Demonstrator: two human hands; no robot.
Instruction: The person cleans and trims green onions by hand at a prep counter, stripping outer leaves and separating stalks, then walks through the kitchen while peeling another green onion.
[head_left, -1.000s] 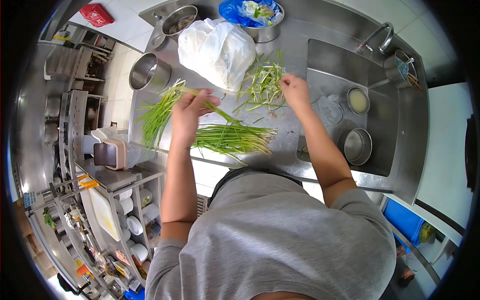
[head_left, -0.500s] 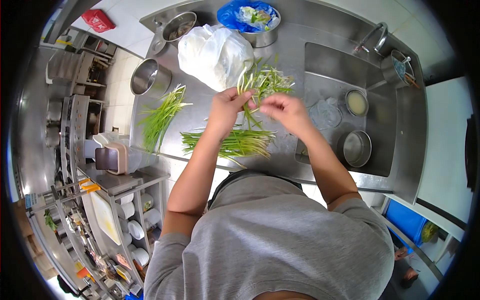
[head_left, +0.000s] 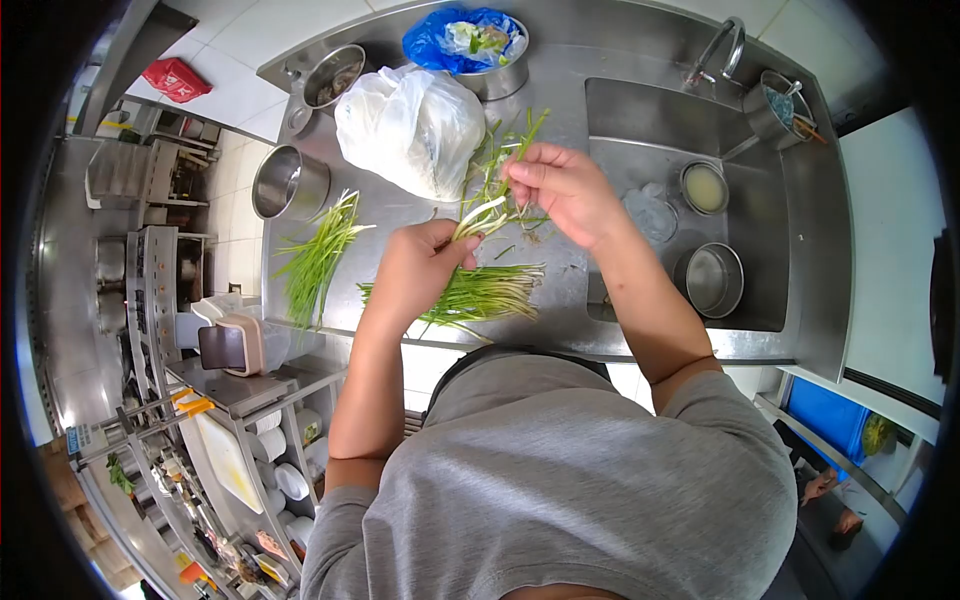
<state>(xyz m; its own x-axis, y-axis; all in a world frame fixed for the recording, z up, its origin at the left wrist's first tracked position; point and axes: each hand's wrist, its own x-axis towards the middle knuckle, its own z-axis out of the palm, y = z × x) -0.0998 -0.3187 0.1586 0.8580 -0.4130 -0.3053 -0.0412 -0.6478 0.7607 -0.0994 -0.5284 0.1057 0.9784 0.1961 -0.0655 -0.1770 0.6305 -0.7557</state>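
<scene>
On the steel counter (head_left: 400,215), my left hand (head_left: 425,265) closes around a few green onions (head_left: 485,218), their white ends pointing up and right. My right hand (head_left: 568,190) is up and to the right, thumb and fingertips pinched together beside a loose heap of green onion trimmings (head_left: 490,165); whatever lies in the pinch blends with the strands behind. A larger bunch of green onions (head_left: 490,297) lies near the front edge, partly under my left hand. Another green onion bunch (head_left: 322,262) rests farther left.
A white plastic bag (head_left: 410,130) stands behind my left hand. Around it are a steel pot (head_left: 290,183), a bowl (head_left: 335,78) and a blue bag (head_left: 428,42) in a pot. The sink (head_left: 655,122) on the right holds metal bowls. Another person's hand (head_left: 820,485) shows at lower right.
My hands have come apart. The left has moved down toward me with the green onions; the right has lifted away toward the heap. The whole view has shifted slightly.
</scene>
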